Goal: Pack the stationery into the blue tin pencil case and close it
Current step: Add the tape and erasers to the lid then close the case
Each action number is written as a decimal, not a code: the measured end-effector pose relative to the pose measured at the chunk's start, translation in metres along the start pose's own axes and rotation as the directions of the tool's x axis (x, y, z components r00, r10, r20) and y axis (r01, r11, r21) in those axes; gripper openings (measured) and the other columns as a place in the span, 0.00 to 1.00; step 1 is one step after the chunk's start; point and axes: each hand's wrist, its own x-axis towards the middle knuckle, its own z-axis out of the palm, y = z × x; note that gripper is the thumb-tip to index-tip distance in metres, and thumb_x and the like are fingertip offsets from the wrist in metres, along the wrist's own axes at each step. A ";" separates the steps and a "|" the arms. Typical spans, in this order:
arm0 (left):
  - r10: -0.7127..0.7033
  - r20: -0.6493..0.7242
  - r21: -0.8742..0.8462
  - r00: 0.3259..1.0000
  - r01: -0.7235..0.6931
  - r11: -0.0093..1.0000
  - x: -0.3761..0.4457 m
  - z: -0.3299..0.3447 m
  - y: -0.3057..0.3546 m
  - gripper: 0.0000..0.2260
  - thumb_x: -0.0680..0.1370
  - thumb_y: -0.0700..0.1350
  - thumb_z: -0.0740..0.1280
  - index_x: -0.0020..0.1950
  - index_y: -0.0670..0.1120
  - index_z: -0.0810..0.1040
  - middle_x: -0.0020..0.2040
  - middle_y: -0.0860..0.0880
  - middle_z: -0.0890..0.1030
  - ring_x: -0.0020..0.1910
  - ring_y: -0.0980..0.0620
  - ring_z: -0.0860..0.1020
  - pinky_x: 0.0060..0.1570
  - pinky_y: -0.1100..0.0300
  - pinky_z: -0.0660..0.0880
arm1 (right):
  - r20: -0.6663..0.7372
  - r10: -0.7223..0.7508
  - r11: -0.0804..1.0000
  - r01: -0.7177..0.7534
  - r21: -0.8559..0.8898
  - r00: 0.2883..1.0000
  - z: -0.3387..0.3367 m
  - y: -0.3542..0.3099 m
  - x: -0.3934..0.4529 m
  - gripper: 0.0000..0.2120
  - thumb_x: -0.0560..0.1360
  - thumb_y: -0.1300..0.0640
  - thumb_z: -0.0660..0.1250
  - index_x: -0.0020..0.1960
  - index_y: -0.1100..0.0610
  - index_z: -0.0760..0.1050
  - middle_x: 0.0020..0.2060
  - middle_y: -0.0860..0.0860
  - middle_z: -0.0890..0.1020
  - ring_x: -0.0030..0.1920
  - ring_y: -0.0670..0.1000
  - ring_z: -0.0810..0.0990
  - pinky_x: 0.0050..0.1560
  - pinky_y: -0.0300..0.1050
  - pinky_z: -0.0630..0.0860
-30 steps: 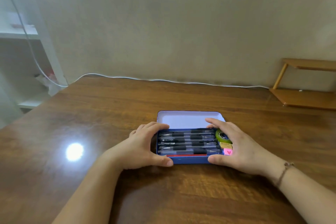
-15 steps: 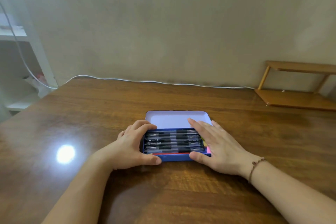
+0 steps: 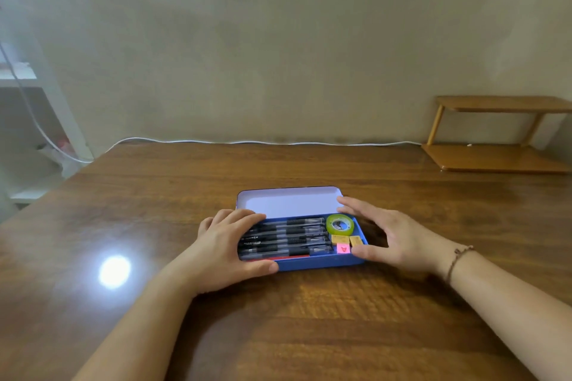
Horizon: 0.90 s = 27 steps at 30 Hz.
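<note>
The blue tin pencil case lies open at the table's middle, its pale lid tipped back and flat. Inside are several black pens side by side, a green tape roll, two small yellow erasers and a pink one. My left hand grips the case's left end, thumb on the front wall, fingers over the pens. My right hand is at the right end, fingers spread; its fingertips touch the lid's right corner and its thumb rests against the front right corner.
A white cable runs along the table's far edge by the wall. A small wooden shelf stands at the back right. White shelving is off the table's left side. A lamp glare shines on the wood.
My right hand has lifted off the case's contents and moved right, uncovering the tape roll and erasers. My left hand stays on the left end.
</note>
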 end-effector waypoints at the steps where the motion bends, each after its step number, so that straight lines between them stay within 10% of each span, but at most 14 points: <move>1: -0.006 0.003 -0.013 1.000 0.006 1.000 0.000 -0.001 0.000 0.45 0.61 0.80 0.56 0.72 0.59 0.64 0.65 0.66 0.67 0.69 0.61 0.60 0.68 0.56 0.54 | -0.007 -0.013 0.997 0.013 -0.080 1.000 -0.001 0.001 0.000 0.37 0.67 0.25 0.57 0.71 0.26 0.43 0.70 0.38 0.69 0.65 0.41 0.70 0.66 0.48 0.69; 10: -0.011 0.015 -0.020 1.000 0.011 1.000 0.005 -0.001 0.000 0.40 0.62 0.79 0.59 0.70 0.60 0.66 0.64 0.67 0.69 0.67 0.61 0.63 0.69 0.53 0.61 | -0.026 -0.051 0.987 0.047 -0.153 0.998 0.014 0.008 -0.001 0.35 0.71 0.28 0.50 0.73 0.30 0.38 0.75 0.38 0.59 0.74 0.40 0.59 0.77 0.57 0.43; 19: 0.022 0.050 0.058 0.998 -0.025 0.998 0.012 -0.005 0.015 0.47 0.62 0.78 0.61 0.76 0.60 0.56 0.73 0.61 0.65 0.73 0.58 0.58 0.74 0.51 0.50 | -0.007 0.073 0.975 -0.070 0.210 0.997 0.004 0.001 -0.008 0.51 0.66 0.34 0.71 0.71 0.28 0.34 0.74 0.34 0.60 0.73 0.43 0.57 0.73 0.54 0.54; 27: 0.035 0.145 -0.112 0.989 -0.019 0.994 0.023 -0.008 0.028 0.46 0.63 0.64 0.74 0.76 0.63 0.55 0.66 0.61 0.72 0.61 0.60 0.73 0.61 0.62 0.70 | -0.009 0.068 0.990 -0.067 0.125 0.998 -0.005 -0.008 0.000 0.54 0.64 0.42 0.77 0.71 0.29 0.38 0.70 0.39 0.68 0.69 0.42 0.64 0.70 0.49 0.62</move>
